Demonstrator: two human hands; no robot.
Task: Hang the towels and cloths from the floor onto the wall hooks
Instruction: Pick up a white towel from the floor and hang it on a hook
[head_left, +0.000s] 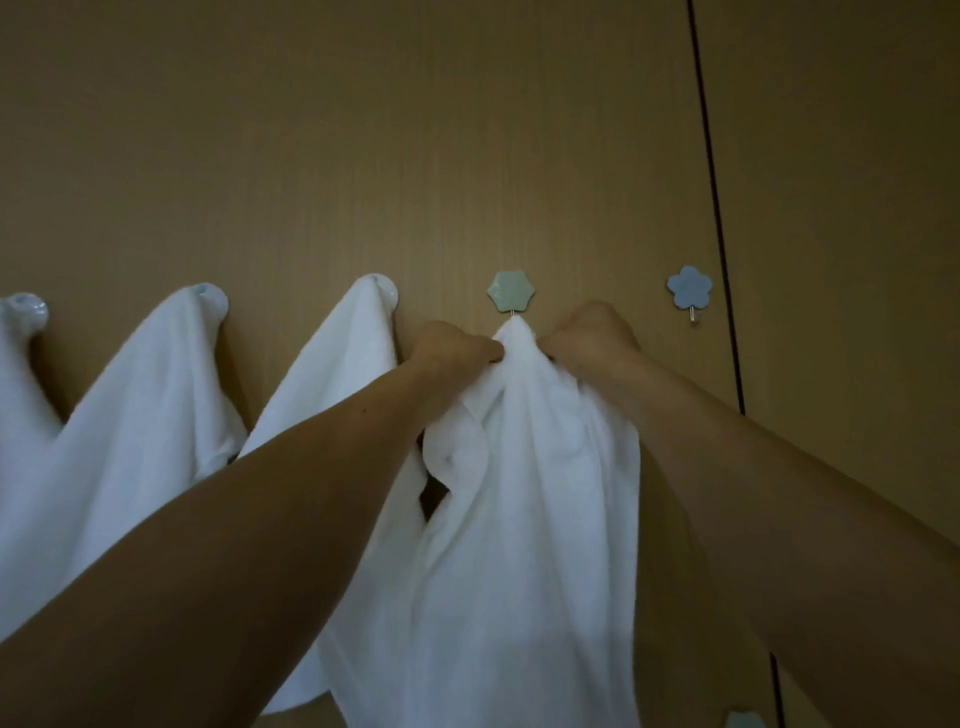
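Both hands are working at one spot on the wooden wall panel (467, 156), so the row is worth reading across. Three white towels are already hanging in peaks over their hooks: the far-left towel (15, 374) at the frame edge, the second towel (150, 395), and the third towel (343, 374). Just beside the third, the left hand (457, 347) is pinching a bunched fold of the fourth towel (519, 493), with its fingers curled into the cloth. That towel's gathered tip is rising between the two hands and touching the small metal peg under the green hexagonal hook (510, 292). Whether the tip is sitting over the peg, I cannot tell. From there the towel's long axis is running straight down. The right hand (592, 332) is gripping the same bunch from the other side, its fist closed on it. Both hands are about equally near the peg, which is lying just above and between them, so the coming move is probably a short lift up and over it. Further right, a blue flower hook (689, 286) is standing bare.
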